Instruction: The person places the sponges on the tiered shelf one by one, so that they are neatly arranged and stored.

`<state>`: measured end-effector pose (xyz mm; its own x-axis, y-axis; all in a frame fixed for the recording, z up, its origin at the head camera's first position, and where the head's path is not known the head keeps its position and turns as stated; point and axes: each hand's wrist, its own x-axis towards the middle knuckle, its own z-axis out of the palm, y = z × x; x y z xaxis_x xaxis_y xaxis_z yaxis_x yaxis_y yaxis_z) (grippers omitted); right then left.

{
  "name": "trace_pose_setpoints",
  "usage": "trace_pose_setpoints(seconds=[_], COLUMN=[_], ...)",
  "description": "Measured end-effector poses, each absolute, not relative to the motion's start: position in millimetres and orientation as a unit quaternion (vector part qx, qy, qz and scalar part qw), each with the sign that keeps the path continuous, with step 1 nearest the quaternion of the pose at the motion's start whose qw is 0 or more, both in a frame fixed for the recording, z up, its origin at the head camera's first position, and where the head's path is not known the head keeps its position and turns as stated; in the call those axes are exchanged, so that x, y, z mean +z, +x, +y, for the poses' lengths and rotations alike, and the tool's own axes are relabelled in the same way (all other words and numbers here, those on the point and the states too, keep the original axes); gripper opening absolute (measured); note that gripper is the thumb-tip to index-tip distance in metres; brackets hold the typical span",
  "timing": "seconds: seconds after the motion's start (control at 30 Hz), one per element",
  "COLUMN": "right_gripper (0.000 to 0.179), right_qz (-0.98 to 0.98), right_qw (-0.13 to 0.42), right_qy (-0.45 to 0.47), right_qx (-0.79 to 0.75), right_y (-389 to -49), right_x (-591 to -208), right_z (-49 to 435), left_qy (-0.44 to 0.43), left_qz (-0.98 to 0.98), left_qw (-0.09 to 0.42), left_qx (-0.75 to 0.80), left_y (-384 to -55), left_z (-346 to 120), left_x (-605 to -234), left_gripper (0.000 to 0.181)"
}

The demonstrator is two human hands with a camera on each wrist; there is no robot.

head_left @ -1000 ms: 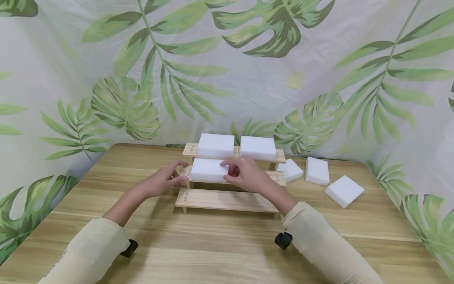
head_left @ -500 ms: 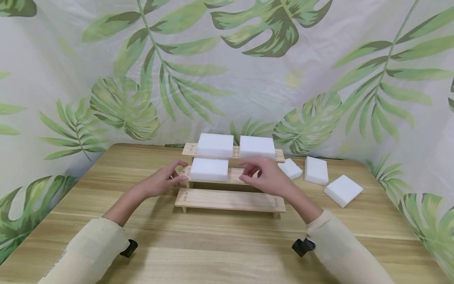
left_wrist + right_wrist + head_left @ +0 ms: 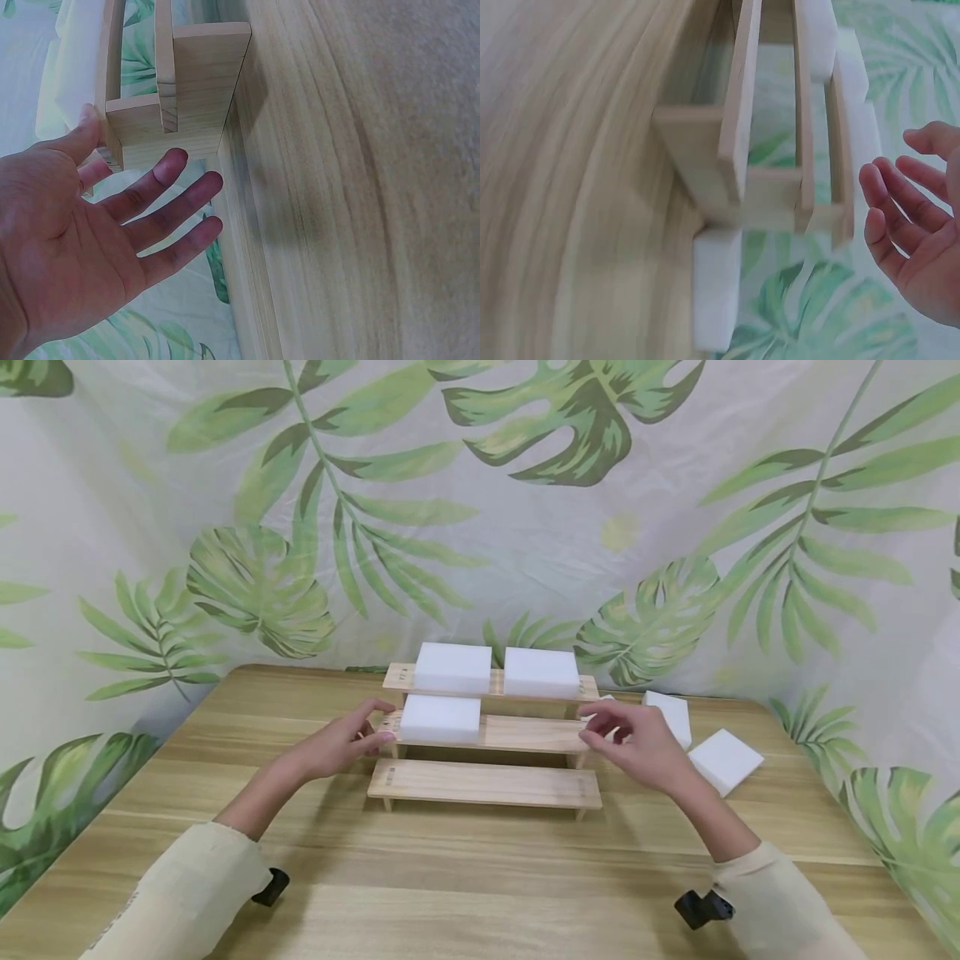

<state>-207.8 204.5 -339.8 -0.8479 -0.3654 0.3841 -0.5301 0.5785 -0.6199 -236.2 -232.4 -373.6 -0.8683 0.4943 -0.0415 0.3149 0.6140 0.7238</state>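
A three-step wooden stand (image 3: 483, 782) rises in the middle of the table. On its middle step, toward the left, lies a white foam block (image 3: 440, 718). Two more white blocks, a left one (image 3: 452, 665) and a right one (image 3: 542, 671), sit side by side on the top step. My left hand (image 3: 337, 745) pinches the left end of the middle step between thumb and index finger; its other fingers extend freely in the left wrist view. With loosely bent fingers and nothing in them, my right hand (image 3: 637, 747) hovers by the step's right end.
Right of the stand, loose white blocks lie on the wooden table (image 3: 465, 877): a near one (image 3: 726, 762), a farther one (image 3: 677, 717) and another mostly hidden behind my right hand. A leaf-patterned cloth (image 3: 405, 527) hangs behind the table.
My right hand has left the block on the middle step and moved right, to the step's far end. The block stays there. My left hand has kept its place.
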Motion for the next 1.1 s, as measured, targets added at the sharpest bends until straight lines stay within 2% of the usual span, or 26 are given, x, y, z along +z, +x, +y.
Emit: trace_pose_setpoints(seconds=[0.23,0.5,0.8,1.1], right_gripper=[0.022,0.028,0.037,0.041], right_qz=[-0.895,-0.917,-0.937,-0.954], right_qw=[0.107,0.093,0.102,0.058], right_qy=[0.192,0.168,0.168,0.167], right_qx=[0.389,0.349,0.288,0.241], right_y=[-222,-248,-271,-283], right_x=[-353,-378,-398,-402], right_z=[238,265,270,263], left_qy=[0.225,0.221,0.224,0.223], left_qz=[0.89,0.891,0.888,0.889], left_qw=[0.118,0.114,0.116,0.114], left_qx=[0.379,0.38,0.384,0.384], left_y=[-236,-238,-238,-238], left_z=[-231,-230,-228,-229], left_x=[-374,-374,-372,-373], left_gripper=[0.052,0.052,0.051,0.052])
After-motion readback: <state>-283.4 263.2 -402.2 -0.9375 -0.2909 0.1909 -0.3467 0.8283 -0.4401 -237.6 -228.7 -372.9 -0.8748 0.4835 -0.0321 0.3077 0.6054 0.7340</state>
